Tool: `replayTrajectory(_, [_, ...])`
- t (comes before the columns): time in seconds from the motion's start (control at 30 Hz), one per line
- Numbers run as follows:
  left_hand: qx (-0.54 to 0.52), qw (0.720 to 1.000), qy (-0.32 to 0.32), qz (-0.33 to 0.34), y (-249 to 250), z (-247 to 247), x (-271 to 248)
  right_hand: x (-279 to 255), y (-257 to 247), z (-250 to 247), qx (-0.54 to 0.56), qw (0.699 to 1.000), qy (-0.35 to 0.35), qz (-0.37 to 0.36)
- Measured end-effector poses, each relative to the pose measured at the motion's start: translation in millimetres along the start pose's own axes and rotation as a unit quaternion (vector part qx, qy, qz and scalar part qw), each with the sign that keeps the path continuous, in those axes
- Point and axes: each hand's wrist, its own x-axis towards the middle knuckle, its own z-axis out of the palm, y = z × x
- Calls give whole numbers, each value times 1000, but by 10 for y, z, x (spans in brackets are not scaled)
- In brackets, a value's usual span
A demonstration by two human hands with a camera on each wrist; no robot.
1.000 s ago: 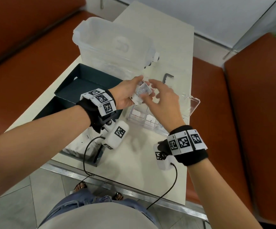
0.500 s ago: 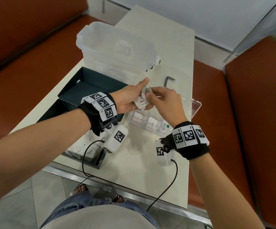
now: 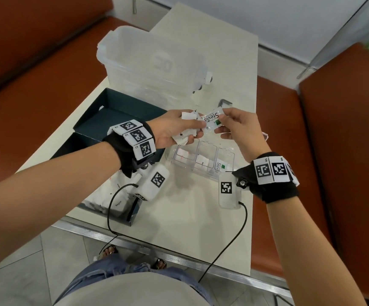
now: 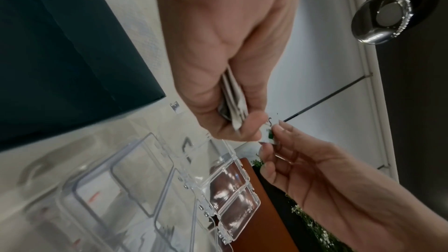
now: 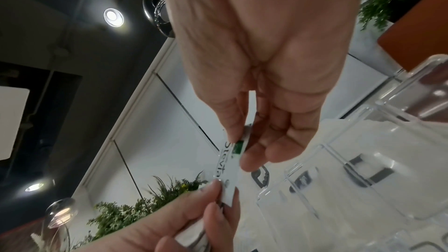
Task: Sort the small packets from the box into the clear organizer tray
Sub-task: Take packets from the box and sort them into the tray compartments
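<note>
I see the left hand (image 3: pixel 174 129) gripping a bundle of white packets (image 3: pixel 187 117) above the clear organizer tray (image 3: pixel 203 162). Right hand (image 3: pixel 238 127) pinches a Stevia packet (image 3: pixel 212 120) between thumb and fingertips, its other end at the left fingers.

We see our left hand (image 4: pixel 225 49) pinching a stack of packets (image 4: pixel 234 106) above the clear organizer tray (image 4: pixel 150 194), while our right hand (image 4: pixel 322 185) pinches a green-marked packet (image 4: pixel 269 135) beside it.
</note>
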Motion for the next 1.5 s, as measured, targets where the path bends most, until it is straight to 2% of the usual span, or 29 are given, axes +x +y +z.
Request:
replayTrajectory(0.2, [2, 1000, -7, -1, -65, 284, 114, -69, 148, -343, 41, 997, 56, 13])
replayTrajectory(0.4, [67, 998, 8, 8, -207, 468, 208, 12, 469, -676, -96, 986, 130, 28])
replayTrajectory(0.47, [59, 998, 26, 10, -219, 458, 226, 35, 587, -687, -178, 977, 110, 30])
replayTrajectory(0.57, [50, 998, 43, 4, -230, 421, 235, 60, 729, -566, -287, 956, 43, 33])
replayTrajectory(0.73, [49, 998, 50, -4, -246, 390, 221, 118, 813, -314, -429, 903, -21, 21])
replayTrajectory(1.2, [34, 998, 49, 1, -220, 288, 179, 89, 1019, -104, -590, 800, -111, -5])
replayTrajectory(1.3, [32, 999, 44, 1, -227, 287, 191, 73, 1028, -88, -602, 790, -115, -1])
replayTrajectory(1.5, [24, 999, 33, -5, -229, 293, 222, 85, 1022, -81, -581, 807, -104, 16])
